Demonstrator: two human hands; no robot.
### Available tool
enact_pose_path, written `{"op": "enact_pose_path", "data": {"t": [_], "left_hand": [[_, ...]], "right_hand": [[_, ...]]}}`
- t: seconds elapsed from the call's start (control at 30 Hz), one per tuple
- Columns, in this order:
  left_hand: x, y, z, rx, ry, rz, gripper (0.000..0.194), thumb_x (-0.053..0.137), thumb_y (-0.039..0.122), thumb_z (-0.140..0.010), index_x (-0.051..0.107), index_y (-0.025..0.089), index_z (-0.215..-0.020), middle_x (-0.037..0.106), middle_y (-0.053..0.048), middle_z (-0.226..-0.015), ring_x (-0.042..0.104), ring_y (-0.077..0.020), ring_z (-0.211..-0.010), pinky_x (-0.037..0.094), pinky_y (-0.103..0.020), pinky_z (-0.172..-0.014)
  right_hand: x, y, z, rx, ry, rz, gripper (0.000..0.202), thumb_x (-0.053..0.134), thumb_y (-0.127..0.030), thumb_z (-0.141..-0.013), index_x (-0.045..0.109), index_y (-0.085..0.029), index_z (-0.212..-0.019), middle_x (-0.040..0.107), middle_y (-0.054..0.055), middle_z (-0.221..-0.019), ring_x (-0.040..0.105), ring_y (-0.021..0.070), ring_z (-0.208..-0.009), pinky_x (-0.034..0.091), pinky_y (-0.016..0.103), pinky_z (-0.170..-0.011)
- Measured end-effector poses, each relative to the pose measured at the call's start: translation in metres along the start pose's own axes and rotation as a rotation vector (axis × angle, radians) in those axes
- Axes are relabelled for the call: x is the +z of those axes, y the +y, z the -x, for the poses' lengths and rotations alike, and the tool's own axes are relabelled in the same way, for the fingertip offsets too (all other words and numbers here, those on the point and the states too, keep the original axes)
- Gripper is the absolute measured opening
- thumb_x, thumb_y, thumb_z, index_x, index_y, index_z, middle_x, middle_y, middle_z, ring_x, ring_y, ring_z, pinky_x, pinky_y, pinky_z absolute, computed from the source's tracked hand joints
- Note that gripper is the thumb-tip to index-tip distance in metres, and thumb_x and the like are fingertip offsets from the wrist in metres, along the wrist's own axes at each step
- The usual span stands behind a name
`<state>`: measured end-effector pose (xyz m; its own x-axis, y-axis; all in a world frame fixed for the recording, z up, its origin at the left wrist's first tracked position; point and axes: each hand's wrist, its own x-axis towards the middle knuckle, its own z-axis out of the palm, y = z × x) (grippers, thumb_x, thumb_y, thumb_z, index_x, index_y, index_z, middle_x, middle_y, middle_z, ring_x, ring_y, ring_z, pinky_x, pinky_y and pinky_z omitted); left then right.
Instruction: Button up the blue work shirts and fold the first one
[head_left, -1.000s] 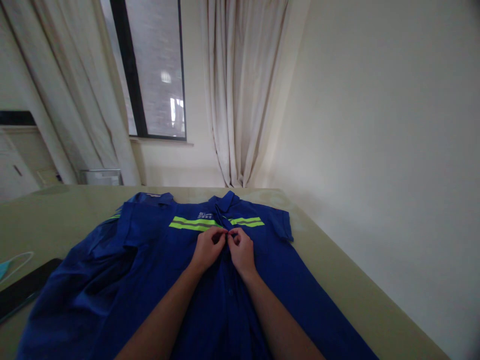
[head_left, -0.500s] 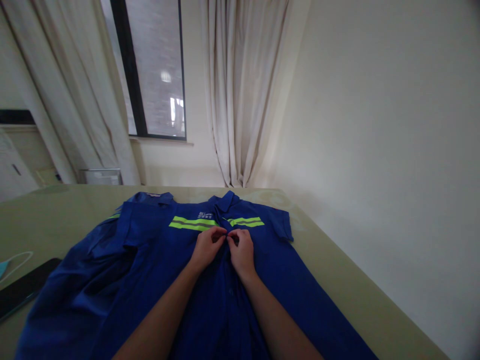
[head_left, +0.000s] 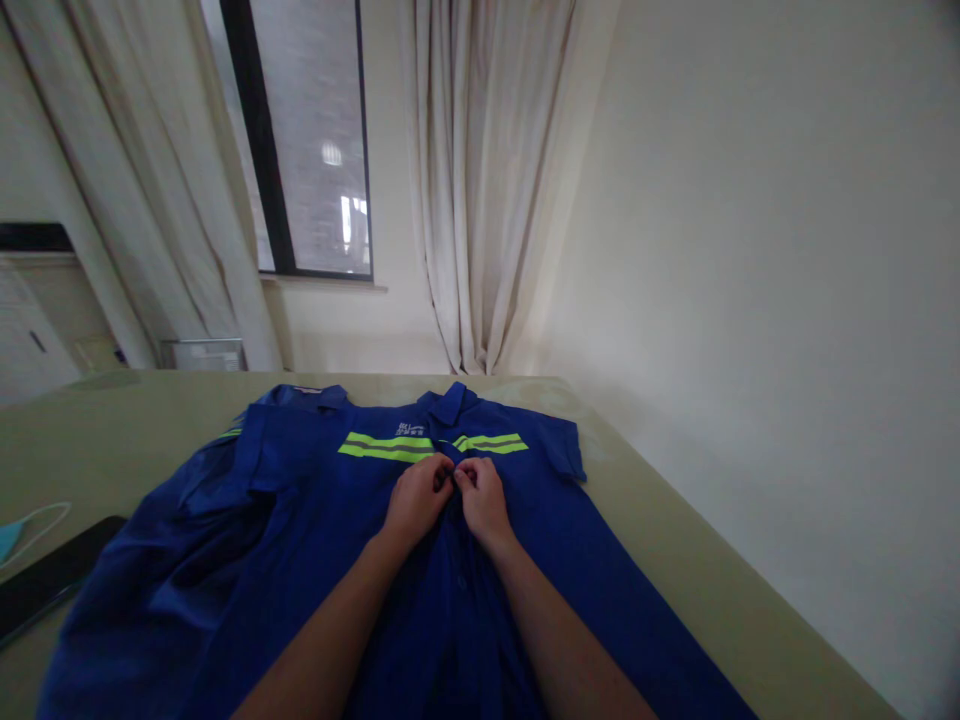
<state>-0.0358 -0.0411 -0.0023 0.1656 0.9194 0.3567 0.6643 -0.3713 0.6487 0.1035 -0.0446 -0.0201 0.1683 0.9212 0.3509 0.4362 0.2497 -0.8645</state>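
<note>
A blue work shirt (head_left: 322, 510) with yellow-green reflective strips across the chest lies spread out front side up, its collar at the far end. At the front placket, just below the strips, my left hand (head_left: 418, 495) pinches the cloth's edge. My right hand (head_left: 484, 498) grips the placket right beside it, thumb and finger closed, the fingertips of both hands nearly touching. Whatever small part of the placket sits between the fingertips, such as a button, is hidden. Lower on the placket, a small dark button (head_left: 461, 582) shows faintly.
A second blue garment (head_left: 150, 560) lies crumpled at the left, partly under the shirt. On the pale green table (head_left: 660, 520) at far left are a dark phone (head_left: 52, 575) and a light-blue face mask (head_left: 10, 540). A wall (head_left: 787, 300) runs along the right edge; curtains (head_left: 487, 200) hang behind.
My left fingers have curled in more tightly at the placket, and its wrist has turned slightly. My right hand stays almost in place. The shirt lies as before.
</note>
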Motion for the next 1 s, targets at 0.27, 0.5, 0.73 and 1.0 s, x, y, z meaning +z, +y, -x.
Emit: {"op": "enact_pose_path", "data": {"t": [0.27,0.5,0.73,1.0], "left_hand": [[-0.006,0.002,0.006,0.126,-0.049,-0.230,0.018,0.053,0.026,-0.098,0.070,0.025,-0.104,0.076,-0.003,-0.106,0.069,-0.0209,-0.099,0.049,-0.030,-0.086],[-0.004,0.002,0.000,-0.073,-0.050,-0.411,0.026,0.042,0.032,-0.104,0.066,0.022,-0.100,0.076,-0.006,-0.094,0.070,-0.0220,-0.091,0.048,-0.030,-0.079],[-0.011,-0.018,0.009,-0.084,0.029,-0.505,0.044,0.041,0.031,-0.100,0.057,0.019,-0.139,0.061,-0.015,-0.142,0.055,-0.0312,-0.130,0.043,-0.046,-0.105],[-0.040,-0.046,0.031,-0.139,-0.017,-0.675,0.054,0.034,0.036,-0.101,0.051,0.016,-0.147,0.047,-0.014,-0.157,0.037,-0.0326,-0.149,0.025,-0.054,-0.122]], "right_hand": [[-0.003,0.006,-0.008,0.100,-0.065,-0.051,0.016,0.061,-0.029,-0.082,0.074,-0.020,-0.079,0.072,0.004,-0.082,0.065,0.0211,-0.080,0.048,0.031,-0.075],[-0.005,0.004,-0.003,-0.092,0.102,0.028,0.034,0.044,-0.016,-0.087,0.071,-0.018,-0.109,0.072,0.009,-0.104,0.066,0.0203,-0.094,0.051,0.032,-0.089],[-0.036,0.002,0.015,-0.083,-0.130,0.618,0.040,0.049,-0.024,-0.096,0.067,-0.021,-0.132,0.061,0.013,-0.142,0.052,0.0295,-0.133,0.037,0.045,-0.111],[-0.103,0.012,0.039,0.119,-0.206,0.898,0.063,0.038,-0.057,-0.102,0.041,-0.026,-0.156,0.032,0.011,-0.164,0.025,0.0296,-0.153,0.017,0.049,-0.121]]}}
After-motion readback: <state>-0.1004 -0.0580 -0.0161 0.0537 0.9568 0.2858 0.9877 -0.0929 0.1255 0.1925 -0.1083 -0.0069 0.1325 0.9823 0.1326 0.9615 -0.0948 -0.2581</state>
